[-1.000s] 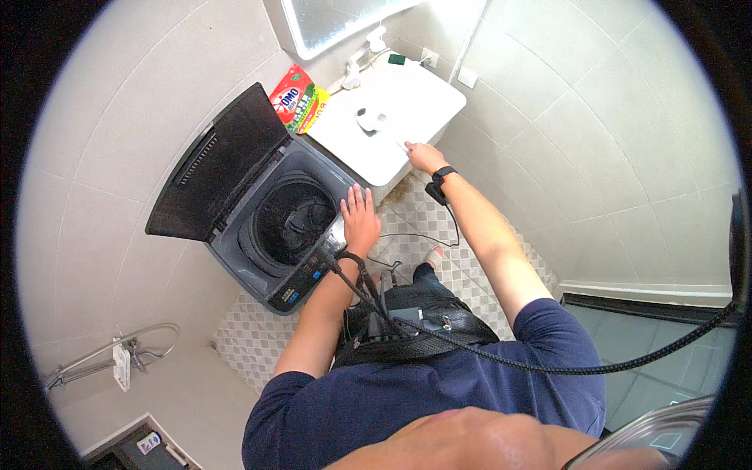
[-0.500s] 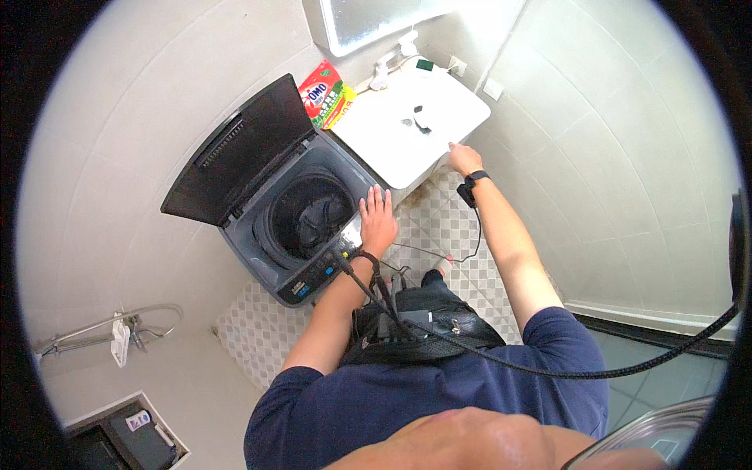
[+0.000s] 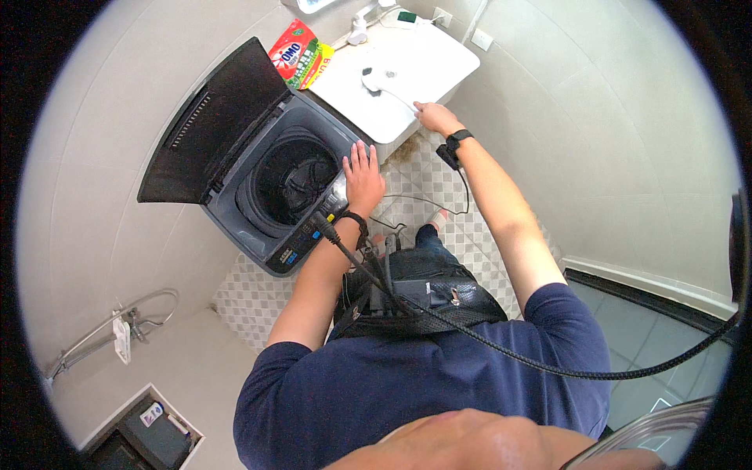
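Note:
My left hand [image 3: 363, 178] lies flat, fingers stretched out, on the front rim of a dark grey top-loading washing machine [image 3: 276, 257]. The machine's lid [image 3: 211, 117] stands up, and the round drum [image 3: 294, 182] is in plain view, dark inside. At the front edge of the white washbasin [image 3: 442, 59], my right hand [image 3: 439, 117] is closed around the near end of a slim white long-handled thing [image 3: 403, 100]. Its far end reaches over the basin near some dark spots; its exact kind cannot be made out.
A red, green and yellow detergent bag [image 3: 301, 55] stands between lid and basin. Behind the basin are a white tap [image 3: 358, 31] and a small dark-green-faced device [image 3: 406, 17]. A shower fitting [image 3: 129, 321] hangs at left. Black cables [image 3: 501, 356] run across my body.
My right hand has moved left and slightly upward along the basin edge, and the white thing now shows extending from it. My left hand stays on the machine's rim. The view has shifted.

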The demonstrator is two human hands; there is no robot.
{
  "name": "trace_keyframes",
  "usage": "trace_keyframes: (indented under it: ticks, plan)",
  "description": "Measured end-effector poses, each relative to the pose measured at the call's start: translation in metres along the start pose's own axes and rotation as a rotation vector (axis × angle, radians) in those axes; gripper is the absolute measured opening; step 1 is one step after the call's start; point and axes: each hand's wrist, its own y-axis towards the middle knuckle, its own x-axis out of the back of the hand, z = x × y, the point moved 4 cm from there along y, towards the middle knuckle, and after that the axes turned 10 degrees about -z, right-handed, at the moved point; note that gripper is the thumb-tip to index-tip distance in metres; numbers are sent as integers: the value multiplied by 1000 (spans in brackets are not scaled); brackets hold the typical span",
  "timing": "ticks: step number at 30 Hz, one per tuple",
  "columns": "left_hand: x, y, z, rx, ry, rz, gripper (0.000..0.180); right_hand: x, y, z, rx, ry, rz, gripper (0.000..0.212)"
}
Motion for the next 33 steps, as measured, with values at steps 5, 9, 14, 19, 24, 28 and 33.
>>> trace_keyframes:
  ticks: [5,9,14,19,24,28,33]
  plan:
    - [-1,1,2,-1,-4,-11,89,-7,-1,-3,-66,-127,-105,42]
    - [-2,0,3,-1,-31,-38,88,16,2,-29,-103,-162,-145,46]
    - [-3,0,2,13,-22,-23,87,54,2,-46,-30,-195,-119,46]
    - [-3,0,2,16,-12,-8,87,87,-2,-31,119,-150,51,48]
    - [0,0,1,5,-6,1,89,78,-12,1,244,66,47,49]
    - [-1,0,0,18,-14,28,90,46,-14,30,257,68,-27,49]
    - [-1,0,0,1,-8,-12,90,3,-17,55,183,113,-113,49]
